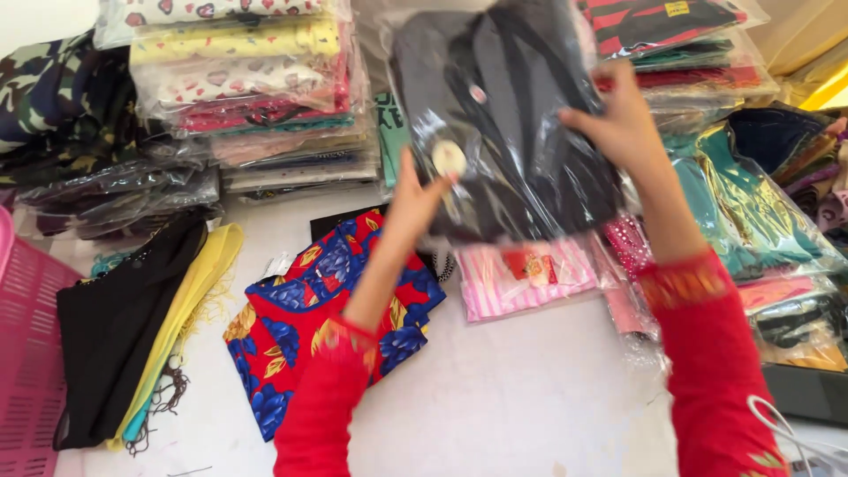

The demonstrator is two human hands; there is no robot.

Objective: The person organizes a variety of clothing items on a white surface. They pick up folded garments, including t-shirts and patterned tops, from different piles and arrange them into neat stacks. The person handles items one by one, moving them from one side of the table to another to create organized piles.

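Dark grey folded garment in a clear, glossy plastic bag (508,124) is held up above the white table (530,397), in front of the stacked packets at the back. Its top edge runs out of view, and glare on the plastic blurs the fabric's detail; a small round pale tag (449,158) shows near its lower left corner. The left hand (415,199) grips the bag's lower left edge, fingers curled behind and thumb by the tag. The right hand (618,119) clamps the right side, fingers spread over the front; its thumb is hidden behind the bag. Both red sleeves are cut off by the lower edge. Beneath the bag lie a pink-and-white striped packet (530,278), partly covered, and a red cloth with blue and yellow flowers (305,327), crossed by the left forearm. A pink plastic basket (26,353) is cropped at the left.
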